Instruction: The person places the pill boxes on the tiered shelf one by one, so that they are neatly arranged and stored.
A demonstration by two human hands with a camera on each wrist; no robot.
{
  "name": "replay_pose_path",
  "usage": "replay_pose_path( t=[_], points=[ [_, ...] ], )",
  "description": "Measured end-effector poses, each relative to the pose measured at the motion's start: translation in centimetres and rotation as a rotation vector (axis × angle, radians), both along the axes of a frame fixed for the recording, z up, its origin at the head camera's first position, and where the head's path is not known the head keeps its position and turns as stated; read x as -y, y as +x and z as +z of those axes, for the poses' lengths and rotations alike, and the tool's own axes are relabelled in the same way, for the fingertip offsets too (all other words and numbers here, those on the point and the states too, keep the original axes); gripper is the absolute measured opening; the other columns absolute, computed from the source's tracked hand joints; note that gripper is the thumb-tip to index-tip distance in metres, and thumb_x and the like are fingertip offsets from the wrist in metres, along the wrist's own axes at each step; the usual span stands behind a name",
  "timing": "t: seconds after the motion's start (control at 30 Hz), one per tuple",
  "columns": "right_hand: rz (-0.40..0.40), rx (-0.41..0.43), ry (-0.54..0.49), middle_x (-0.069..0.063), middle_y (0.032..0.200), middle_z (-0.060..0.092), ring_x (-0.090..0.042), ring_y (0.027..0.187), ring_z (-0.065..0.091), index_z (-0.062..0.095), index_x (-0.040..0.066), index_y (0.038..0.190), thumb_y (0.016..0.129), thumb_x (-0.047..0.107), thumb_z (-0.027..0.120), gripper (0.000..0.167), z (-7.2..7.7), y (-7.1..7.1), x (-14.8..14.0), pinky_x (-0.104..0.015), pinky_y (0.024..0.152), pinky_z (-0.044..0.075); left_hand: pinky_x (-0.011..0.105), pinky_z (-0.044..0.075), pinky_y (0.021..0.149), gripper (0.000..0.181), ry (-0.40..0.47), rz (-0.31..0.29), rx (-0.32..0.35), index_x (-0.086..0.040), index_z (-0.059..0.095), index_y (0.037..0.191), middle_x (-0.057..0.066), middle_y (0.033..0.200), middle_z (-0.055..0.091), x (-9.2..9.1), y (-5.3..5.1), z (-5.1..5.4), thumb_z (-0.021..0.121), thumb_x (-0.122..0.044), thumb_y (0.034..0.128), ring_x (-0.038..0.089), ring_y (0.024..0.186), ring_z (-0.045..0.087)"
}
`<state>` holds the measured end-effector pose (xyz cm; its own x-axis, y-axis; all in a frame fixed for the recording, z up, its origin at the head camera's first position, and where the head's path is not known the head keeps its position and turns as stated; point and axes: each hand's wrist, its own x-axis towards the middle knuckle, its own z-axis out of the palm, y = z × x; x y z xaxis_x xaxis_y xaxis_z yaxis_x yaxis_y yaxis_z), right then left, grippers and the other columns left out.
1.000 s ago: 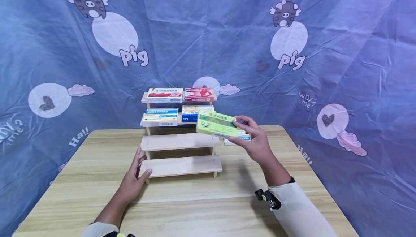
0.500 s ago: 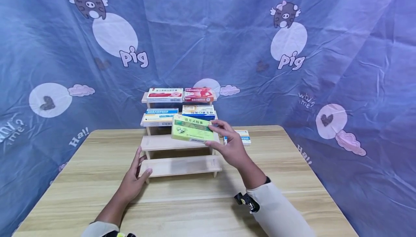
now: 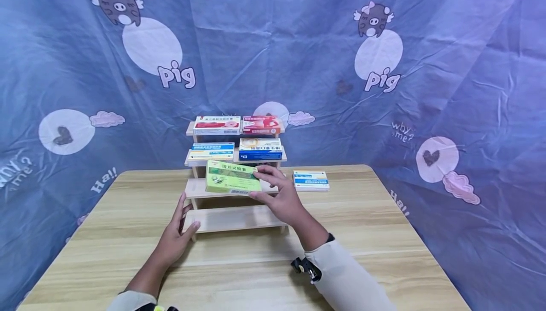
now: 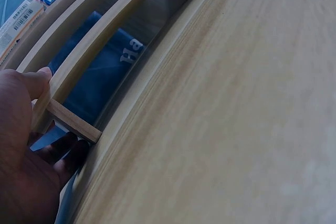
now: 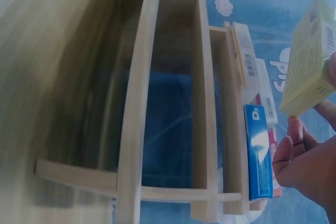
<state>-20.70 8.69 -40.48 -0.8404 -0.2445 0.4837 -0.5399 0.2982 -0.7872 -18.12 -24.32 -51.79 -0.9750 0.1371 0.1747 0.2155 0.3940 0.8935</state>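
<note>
My right hand pinches the right end of a light-green medicine box between thumb and fingers. In the head view the box appears in front of the third tier of a stepped wooden display rack, its printed face turned up toward me. The right wrist view shows the box held with its edge toward the camera, apart from the rack's boards. My left hand grips the left end of the rack's lowest tier. In the left wrist view its thumb lies on the board while the other fingers are beside the leg.
A white-and-red box and a pink-red box lie on the top tier. Below them are a blue-yellow-white box and a blue-white box. Another blue-white box lies on the table right of the rack. A patterned cloth hangs behind.
My right hand has carried the green box leftward and somewhat down, from beside the rack's right end to in front of its third tier. The left hand has stayed on the rack.
</note>
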Motion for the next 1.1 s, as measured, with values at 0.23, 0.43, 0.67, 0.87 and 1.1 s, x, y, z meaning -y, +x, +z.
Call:
replay_pose_path(
  t=[0.23,0.43,0.67,0.87,1.1],
  points=[
    [0.015,0.003,0.007,-0.013,0.153,0.063,-0.034,0.143,0.057,0.074,0.006,0.142,0.095,0.013,0.087,0.05,-0.7,-0.3,1.3,-0.054,0.099,0.051,0.069,0.03,0.125,0.094,-0.025,0.001,-0.014,-0.034,-0.013,0.176,0.03,0.176,0.028,0.0,0.2,0.0,0.058,-0.023,0.1153,0.06,0.162,0.025],
    [0.032,0.045,0.016,-0.012,0.156,0.061,-0.035,0.149,0.054,0.071,0.005,0.144,0.095,0.016,0.087,0.052,-1.2,-0.7,2.4,-0.064,0.108,0.055,0.067,0.031,0.125,0.094,-0.036,0.009,-0.018,-0.035,-0.013,0.176,0.029,0.176,0.03,0.0,0.2,-0.1,0.058,-0.022,0.1151,0.058,0.161,0.028],
    [-0.004,-0.004,0.093,-0.015,0.155,0.061,-0.035,0.148,0.054,0.071,0.003,0.144,0.095,0.017,0.086,0.053,-2.1,-1.2,3.2,-0.056,0.114,0.055,0.067,0.032,0.125,0.094,-0.036,0.004,-0.011,-0.034,-0.013,0.176,0.029,0.177,0.029,0.1,0.0,-0.1,0.059,-0.024,0.1151,0.059,0.161,0.027],
    [-0.054,-0.007,0.178,-0.011,0.157,0.06,-0.031,0.146,0.054,0.071,0.006,0.145,0.094,0.022,0.087,0.055,-2.5,-1.6,3.9,-0.053,0.111,0.056,0.07,0.031,0.125,0.096,-0.019,-0.002,-0.003,-0.037,-0.013,0.175,0.029,0.177,0.029,0.1,0.0,0.0,0.06,-0.024,0.1144,0.06,0.162,0.025],
    [-0.087,-0.026,0.252,-0.011,0.159,0.06,-0.031,0.143,0.054,0.072,0.009,0.145,0.095,0.027,0.087,0.056,-2.8,-1.9,5.2,-0.056,0.118,0.043,0.077,0.021,0.127,0.096,0.004,-0.014,-0.005,-0.041,-0.012,0.174,0.027,0.176,0.031,0.0,0.0,0.0,0.061,-0.023,0.1141,0.059,0.164,0.018]
  ],
)
